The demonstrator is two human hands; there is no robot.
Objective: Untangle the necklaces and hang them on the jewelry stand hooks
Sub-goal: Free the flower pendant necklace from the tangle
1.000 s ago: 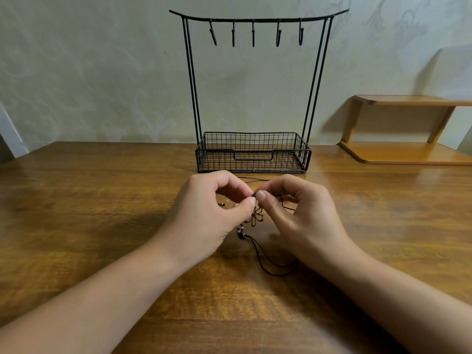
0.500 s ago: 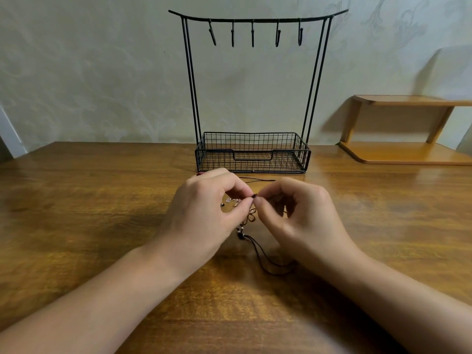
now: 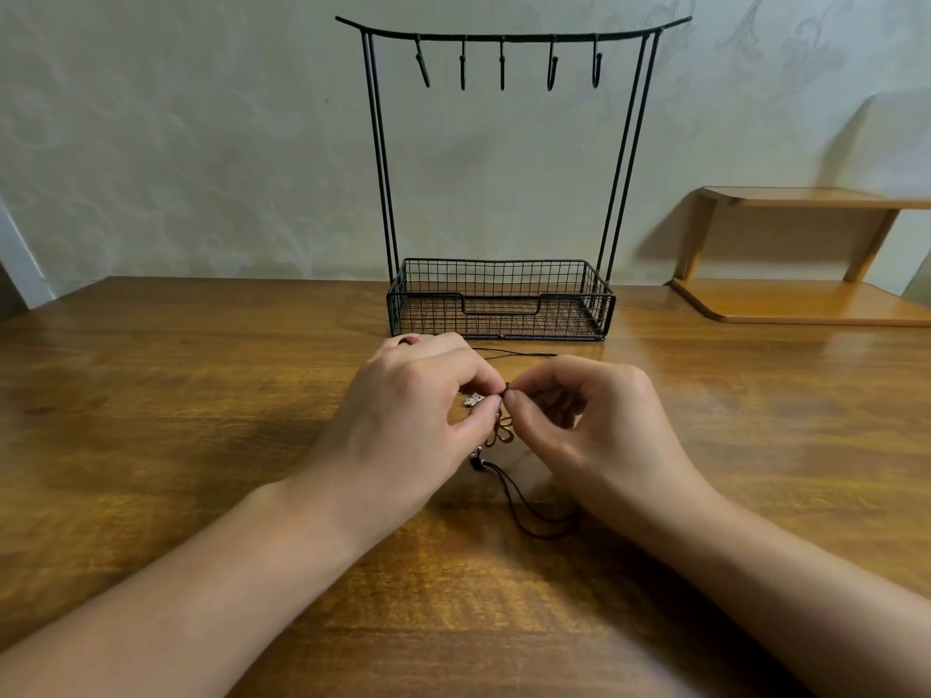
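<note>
Both hands, left hand (image 3: 408, 420) and right hand (image 3: 594, 425), pinch the tangled necklaces (image 3: 504, 430) (black cords, metal pendants) just above the desk (image 3: 176, 395), near the jewelry stand (image 3: 499, 299), whose hooks (image 3: 504, 63) hang bare.

A tangle of necklaces (image 3: 496, 435) lay on the wooden table just in front of the jewelry stand (image 3: 501, 299), partly hidden by two hands. Thin black cords looped away from the stand, and one cord ran just beside its basket. A small silvery charm and a coppery flower-shaped pendant showed in the knot. The black wire stand stood upright, its five hooks (image 3: 502, 68) hanging bare from the top bar.
</note>
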